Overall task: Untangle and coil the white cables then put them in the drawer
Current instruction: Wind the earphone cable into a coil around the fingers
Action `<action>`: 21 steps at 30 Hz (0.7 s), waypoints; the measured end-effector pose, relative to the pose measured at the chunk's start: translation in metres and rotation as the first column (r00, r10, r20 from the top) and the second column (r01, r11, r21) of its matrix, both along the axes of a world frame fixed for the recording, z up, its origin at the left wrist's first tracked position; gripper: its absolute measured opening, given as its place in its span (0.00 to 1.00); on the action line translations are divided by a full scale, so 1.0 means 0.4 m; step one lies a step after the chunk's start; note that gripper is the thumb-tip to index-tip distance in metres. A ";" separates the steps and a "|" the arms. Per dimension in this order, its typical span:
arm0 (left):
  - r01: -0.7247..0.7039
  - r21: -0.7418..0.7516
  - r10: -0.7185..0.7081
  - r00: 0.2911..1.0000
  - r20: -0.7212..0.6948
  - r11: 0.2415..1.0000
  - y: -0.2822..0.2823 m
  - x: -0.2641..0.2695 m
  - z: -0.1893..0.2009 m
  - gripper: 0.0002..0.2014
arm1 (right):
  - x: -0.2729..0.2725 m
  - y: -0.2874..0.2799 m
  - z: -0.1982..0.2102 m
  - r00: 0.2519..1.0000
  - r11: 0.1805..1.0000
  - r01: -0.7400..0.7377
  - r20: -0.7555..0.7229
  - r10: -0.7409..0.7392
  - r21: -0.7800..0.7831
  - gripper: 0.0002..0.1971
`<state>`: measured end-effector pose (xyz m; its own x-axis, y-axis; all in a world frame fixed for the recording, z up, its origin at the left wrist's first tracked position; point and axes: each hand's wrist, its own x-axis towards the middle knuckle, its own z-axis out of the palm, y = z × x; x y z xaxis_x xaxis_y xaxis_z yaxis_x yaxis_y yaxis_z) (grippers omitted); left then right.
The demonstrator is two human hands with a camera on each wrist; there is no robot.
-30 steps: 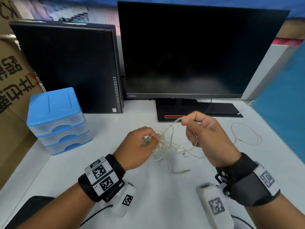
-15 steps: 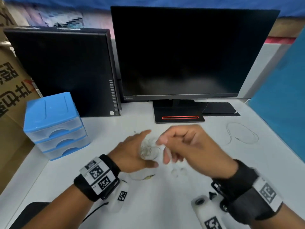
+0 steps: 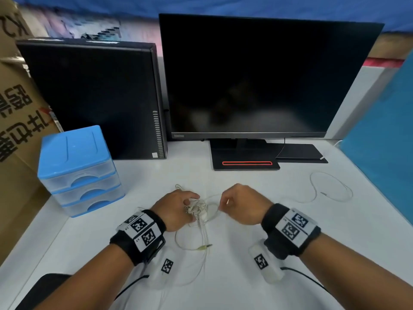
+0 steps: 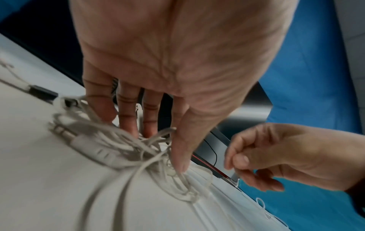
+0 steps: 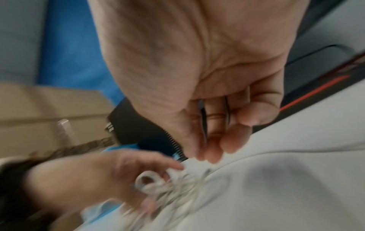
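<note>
A tangle of thin white cables (image 3: 199,210) lies on the white desk between my hands, blurred in the wrist views (image 4: 110,145) (image 5: 177,187). My left hand (image 3: 193,206) (image 4: 158,140) holds it against the desk, thumb on one side and fingers on the other. Just to the right, my right hand (image 3: 221,205) (image 4: 235,165) (image 5: 207,156) pinches one thin strand leading out of the tangle. A strand ending in a jack plug (image 3: 205,247) trails toward me. A second white cable (image 3: 323,193) lies in a loose loop at the right. The blue three-drawer unit (image 3: 76,153) stands at the left, drawers closed.
A black monitor on its base (image 3: 245,163) and a black computer case (image 3: 100,97) stand along the back of the desk. A blue partition (image 3: 384,153) borders the right side, cardboard boxes (image 3: 17,108) the left.
Both hands have come down from mid-air to the desk. The tangle now rests on the surface under my left hand. My right hand has moved right and pinches a strand.
</note>
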<state>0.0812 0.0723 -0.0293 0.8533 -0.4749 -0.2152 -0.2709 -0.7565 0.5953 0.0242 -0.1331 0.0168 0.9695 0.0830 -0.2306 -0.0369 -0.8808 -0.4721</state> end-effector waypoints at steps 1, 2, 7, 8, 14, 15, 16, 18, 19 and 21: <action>-0.014 -0.007 0.014 1.000 -0.005 1.000 -0.001 0.005 0.001 0.25 | -0.008 0.024 -0.004 1.000 1.000 -0.002 -0.010 0.002 0.003 0.19; -0.027 -0.010 0.027 1.000 -0.010 1.000 -0.002 0.011 0.002 0.23 | -0.015 0.050 -0.008 0.999 1.000 -0.001 -0.041 0.001 0.017 0.25; -0.022 0.082 0.022 1.000 0.012 0.996 -0.015 0.030 0.006 0.13 | -0.021 0.146 -0.065 0.992 0.951 -0.126 -0.064 0.112 -0.281 0.16; -0.031 0.130 0.029 0.999 0.022 0.991 -0.013 0.036 0.003 0.10 | -0.013 0.147 -0.073 0.994 0.950 -0.108 -0.048 0.099 -0.291 0.13; -0.138 0.376 0.103 0.988 0.112 0.916 0.037 0.086 0.022 0.09 | 0.033 0.009 0.001 0.979 0.964 0.142 0.112 -0.170 0.224 0.12; -0.148 0.402 0.105 0.986 0.127 0.903 0.046 0.098 0.026 0.10 | 0.028 -0.019 0.039 0.957 0.884 0.154 0.155 -0.244 0.441 0.12; -0.140 0.433 0.085 0.986 0.143 0.890 0.051 0.111 0.029 0.11 | 0.019 -0.044 0.084 0.934 0.779 0.139 0.179 -0.308 0.611 0.13; -0.125 0.471 0.044 0.983 0.180 0.873 0.051 0.132 0.035 0.12 | -0.009 -0.082 0.184 0.908 0.582 0.063 0.196 -0.371 0.811 0.12; -0.134 0.467 0.051 0.981 0.187 0.874 0.046 0.137 0.040 0.12 | -0.022 -0.096 0.231 0.901 0.499 0.006 0.212 -0.379 0.867 0.12; -0.158 0.474 0.081 0.981 0.179 0.866 0.025 0.141 0.053 0.13 | -0.045 -0.124 0.316 0.889 0.380 -0.123 0.272 -0.369 0.917 0.13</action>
<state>0.1374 0.0825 -0.0082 0.9367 -0.2363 -0.2583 -0.2157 -0.9707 0.1060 0.0062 -0.1827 0.1432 0.9534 -0.1303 0.2721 0.2836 0.0792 -0.9557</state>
